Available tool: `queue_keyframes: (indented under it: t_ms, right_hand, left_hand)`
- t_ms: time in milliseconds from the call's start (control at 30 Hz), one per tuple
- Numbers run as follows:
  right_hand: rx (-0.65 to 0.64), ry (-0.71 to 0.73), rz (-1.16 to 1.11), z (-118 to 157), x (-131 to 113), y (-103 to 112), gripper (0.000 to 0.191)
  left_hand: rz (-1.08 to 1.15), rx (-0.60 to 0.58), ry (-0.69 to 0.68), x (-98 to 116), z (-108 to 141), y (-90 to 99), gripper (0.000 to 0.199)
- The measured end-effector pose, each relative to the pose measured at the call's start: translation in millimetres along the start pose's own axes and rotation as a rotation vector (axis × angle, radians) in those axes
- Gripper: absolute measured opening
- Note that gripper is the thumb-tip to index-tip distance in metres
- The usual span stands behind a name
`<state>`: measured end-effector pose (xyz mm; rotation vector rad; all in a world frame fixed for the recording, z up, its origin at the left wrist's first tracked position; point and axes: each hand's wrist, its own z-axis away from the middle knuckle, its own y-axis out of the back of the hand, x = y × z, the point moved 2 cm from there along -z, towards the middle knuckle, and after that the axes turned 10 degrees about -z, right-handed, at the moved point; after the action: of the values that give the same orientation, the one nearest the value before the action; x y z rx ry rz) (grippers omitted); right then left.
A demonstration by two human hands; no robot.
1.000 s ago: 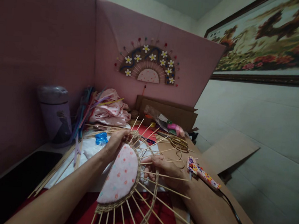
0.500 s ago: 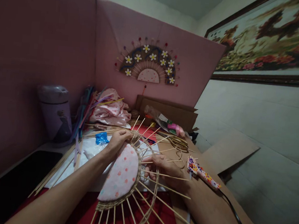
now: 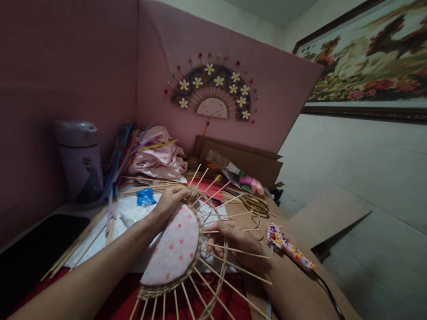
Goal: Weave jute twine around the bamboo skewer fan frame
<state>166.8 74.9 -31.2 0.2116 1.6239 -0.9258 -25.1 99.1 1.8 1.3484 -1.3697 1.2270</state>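
A half-round fan frame (image 3: pixel 173 246) is tilted over the table, its centre covered in white cloth with pink dots. Thin sticks radiate from its braided rim, crossed by an outer ring of twine (image 3: pixel 222 270). At the frame's upper end, my left hand (image 3: pixel 172 201) is closed on the edge beside the cloth. My right hand (image 3: pixel 232 236) is among the sticks on the right, fingers bent around the twine and sticks; its fingertips are partly hidden.
A flowered glue gun (image 3: pixel 290 247) with a black cord lies at the right. Scissors (image 3: pixel 252 202) lie behind my right hand. At the left stand a purple tumbler (image 3: pixel 80 168) and a black flat object (image 3: pixel 42 239). A finished flowered fan (image 3: pixel 214 93) hangs on the pink panel.
The view and the fan frame have shifted very slightly. Both hands keep nearly the same places and holds.
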Motion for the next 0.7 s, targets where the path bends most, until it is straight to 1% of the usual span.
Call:
queue_keyframes:
  t_ms: [167, 267, 433, 600, 700]
  right_hand:
    - [0.002, -0.011, -0.004, 0.4, -0.1, -0.7, 0.044]
    - [-0.004, -0.012, -0.004, 0.6, -0.7, -1.2, 0.044]
    - [-0.008, -0.021, 0.006, 2.1, -1.0, -2.6, 0.044]
    - [0.020, 0.004, 0.007, 4.0, -0.4, -3.9, 0.042]
    - [0.008, -0.015, 0.008, 4.5, -1.6, -5.0, 0.042]
  left_hand:
    - [0.058, -0.014, 0.010, 2.1, 2.5, 0.9, 0.010]
    - [0.077, -0.018, 0.022, 0.2, 1.5, 2.2, 0.013]
    - [0.055, 0.020, -0.001, -5.8, -3.4, 5.6, 0.015]
    - [0.072, 0.006, -0.009, -8.2, -4.5, 5.7, 0.017]
    - [0.106, 0.004, 0.006, -9.7, -5.1, 4.5, 0.014]
